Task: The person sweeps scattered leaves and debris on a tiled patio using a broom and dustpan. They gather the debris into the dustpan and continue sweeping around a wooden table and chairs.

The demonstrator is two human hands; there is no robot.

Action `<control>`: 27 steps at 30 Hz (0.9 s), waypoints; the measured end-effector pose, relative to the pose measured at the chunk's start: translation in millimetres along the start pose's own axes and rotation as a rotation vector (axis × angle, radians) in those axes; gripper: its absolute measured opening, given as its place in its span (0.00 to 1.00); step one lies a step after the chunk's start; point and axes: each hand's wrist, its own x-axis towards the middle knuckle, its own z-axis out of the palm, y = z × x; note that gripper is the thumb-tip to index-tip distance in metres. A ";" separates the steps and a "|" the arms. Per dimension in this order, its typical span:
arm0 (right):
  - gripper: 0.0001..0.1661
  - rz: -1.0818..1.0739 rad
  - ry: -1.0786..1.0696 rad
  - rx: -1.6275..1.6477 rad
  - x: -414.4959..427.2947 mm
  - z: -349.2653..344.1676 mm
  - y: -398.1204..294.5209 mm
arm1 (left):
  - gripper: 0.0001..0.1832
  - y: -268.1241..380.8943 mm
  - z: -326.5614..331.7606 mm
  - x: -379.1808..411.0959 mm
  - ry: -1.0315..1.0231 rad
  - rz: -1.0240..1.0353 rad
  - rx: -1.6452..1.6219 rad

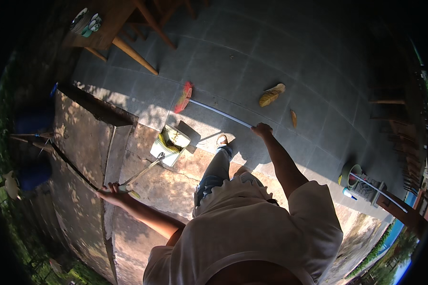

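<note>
My right hand [262, 129] is closed around the end of the pale blue handle of a broom [219, 112]. The broom's head, with red bristles [184, 98], rests on the grey tiles at the edge of a sunlit patch. My left hand [113, 193] grips the upper end of the long handle of a white dustpan [167, 144]. A yellow toothed strip runs across the dustpan, and some dry debris shows inside. A dark strip or pole [73, 165] reaches to my left fingers; whether they hold it, I cannot tell. Large dry brown leaves [271, 95] lie beyond the broom.
A smaller leaf [293, 118] lies farther right. A wooden table [107, 21] carries stacked plates [81, 22] and cups [93, 23]. A concrete ledge [82, 142] borders the left. On the right are a bucket [350, 175], a bottle [348, 193] and another long pole [378, 191].
</note>
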 end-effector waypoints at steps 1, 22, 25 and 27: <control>0.33 0.059 0.029 -0.020 -6.4 -13.1 24.6 | 0.16 -2.0 11.0 0.5 0.015 -0.017 0.008; 0.40 0.261 0.240 0.081 -47.1 -90.7 204.8 | 0.18 -53.1 77.0 -61.1 -0.094 -0.223 -0.088; 0.39 0.094 0.291 0.202 63.0 -120.5 122.0 | 0.17 -54.1 89.4 -86.8 -0.013 -0.206 -0.132; 0.36 -0.043 0.347 0.273 124.3 -168.5 45.1 | 0.17 -50.0 93.8 -111.2 -0.035 -0.221 -0.135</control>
